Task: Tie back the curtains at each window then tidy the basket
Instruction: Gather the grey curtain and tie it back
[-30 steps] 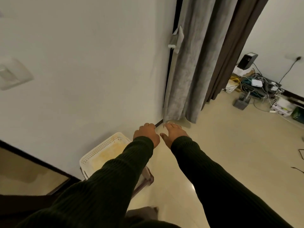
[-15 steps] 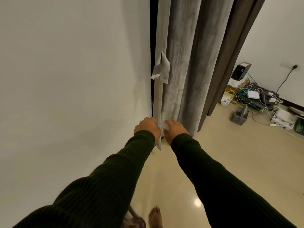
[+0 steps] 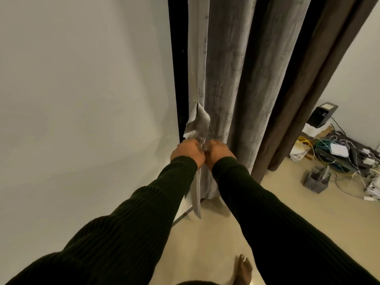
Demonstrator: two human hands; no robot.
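Observation:
A grey curtain (image 3: 230, 79) hangs in folds beside the white wall, with a darker brown curtain (image 3: 304, 83) to its right. A grey fabric tie-back strip (image 3: 197, 124) hangs at the curtain's left edge, and its loose end (image 3: 197, 199) dangles down toward the floor. My left hand (image 3: 188, 153) and my right hand (image 3: 219, 153) are close together at the curtain edge, both gripping the tie-back with curled fingers. The fingertips are hidden behind the hands. The basket is not in view.
A white wall (image 3: 82, 99) fills the left. A dark window frame (image 3: 177, 68) runs down beside the curtain. At right on the floor lie tangled cables and devices (image 3: 337, 153) and a small grey crate (image 3: 316, 181). My bare foot (image 3: 243, 268) stands on the beige floor.
Both hands have risen from near the curtain's bottom up along its left edge and closed on the tie-back. The view tilted upward, and the white basket dropped out of sight.

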